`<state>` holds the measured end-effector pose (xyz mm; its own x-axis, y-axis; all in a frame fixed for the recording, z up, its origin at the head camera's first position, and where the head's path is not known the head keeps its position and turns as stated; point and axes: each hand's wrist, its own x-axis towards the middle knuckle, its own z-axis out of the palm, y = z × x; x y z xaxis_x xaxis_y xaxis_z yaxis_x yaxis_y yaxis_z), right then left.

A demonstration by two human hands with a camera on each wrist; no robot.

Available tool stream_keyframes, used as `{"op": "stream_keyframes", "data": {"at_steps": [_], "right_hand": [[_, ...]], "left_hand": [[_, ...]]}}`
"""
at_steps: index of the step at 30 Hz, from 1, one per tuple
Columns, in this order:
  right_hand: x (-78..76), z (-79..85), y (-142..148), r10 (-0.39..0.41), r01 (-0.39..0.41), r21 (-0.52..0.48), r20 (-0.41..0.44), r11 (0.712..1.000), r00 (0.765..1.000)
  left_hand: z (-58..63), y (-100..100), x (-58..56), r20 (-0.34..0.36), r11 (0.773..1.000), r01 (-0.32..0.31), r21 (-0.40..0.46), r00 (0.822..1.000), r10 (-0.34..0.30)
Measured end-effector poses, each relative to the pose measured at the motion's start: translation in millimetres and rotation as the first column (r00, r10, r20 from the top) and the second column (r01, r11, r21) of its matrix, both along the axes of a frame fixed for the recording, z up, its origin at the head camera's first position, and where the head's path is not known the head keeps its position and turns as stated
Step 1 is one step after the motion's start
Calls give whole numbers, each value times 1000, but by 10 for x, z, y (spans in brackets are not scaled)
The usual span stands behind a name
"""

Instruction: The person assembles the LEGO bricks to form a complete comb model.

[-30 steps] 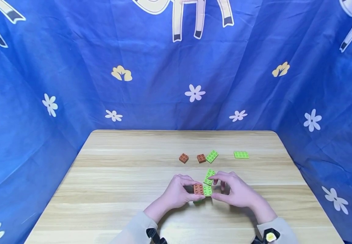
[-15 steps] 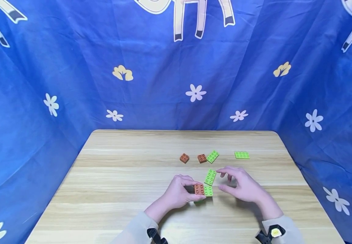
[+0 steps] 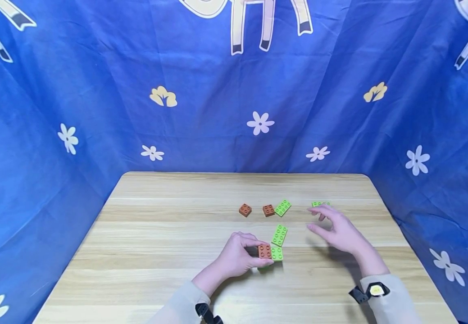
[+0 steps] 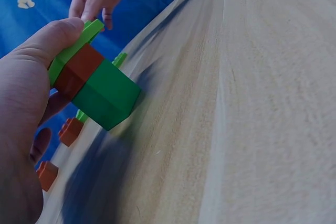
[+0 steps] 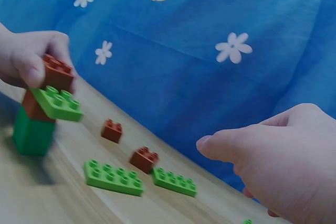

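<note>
My left hand (image 3: 239, 254) grips a stack of toy building bricks by its upper part, thumb on the near side. The stack has a dark green block (image 4: 107, 95) at the bottom, then a brown brick (image 4: 79, 69), a light green studded plate (image 5: 59, 103) jutting out to the right, and another brown brick (image 3: 264, 251) on top. My right hand (image 3: 341, 229) holds nothing; thumb and fingers are spread apart. It hovers just short of a light green eight-stud plate (image 3: 321, 204) at the right, partly covering it in the head view.
Behind the stack lies another light green plate (image 3: 279, 235). Farther back are a brown brick (image 3: 245, 209), a second brown brick (image 3: 268, 210) and a light green plate (image 3: 283, 207) close beside it. A blue patterned cloth (image 3: 201, 135) surrounds the wooden table (image 3: 156, 252).
My right hand has left the stack's projecting plate and moved right and away from me, toward the far right plate. My left hand has stayed on the stack.
</note>
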<state>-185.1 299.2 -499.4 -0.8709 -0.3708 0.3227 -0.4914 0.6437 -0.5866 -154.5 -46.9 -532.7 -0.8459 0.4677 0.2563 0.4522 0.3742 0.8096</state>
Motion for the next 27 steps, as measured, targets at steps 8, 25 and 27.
{"op": "stream_keyframes", "data": {"at_steps": [8,25,27], "right_hand": [[-207,-102,228,-44,44,14,20,999,999],[-510,-347,472,-188,181,126,45,975,981],[-541,-392,482,-206,198,137,50,971,977]], "left_hand": [[-8,-3,14,29,1000,-11,-6,1000,11],[-17,-6,22,44,1000,-9,-4,999,9],[-17,-6,23,45,1000,-8,-3,999,9]]}}
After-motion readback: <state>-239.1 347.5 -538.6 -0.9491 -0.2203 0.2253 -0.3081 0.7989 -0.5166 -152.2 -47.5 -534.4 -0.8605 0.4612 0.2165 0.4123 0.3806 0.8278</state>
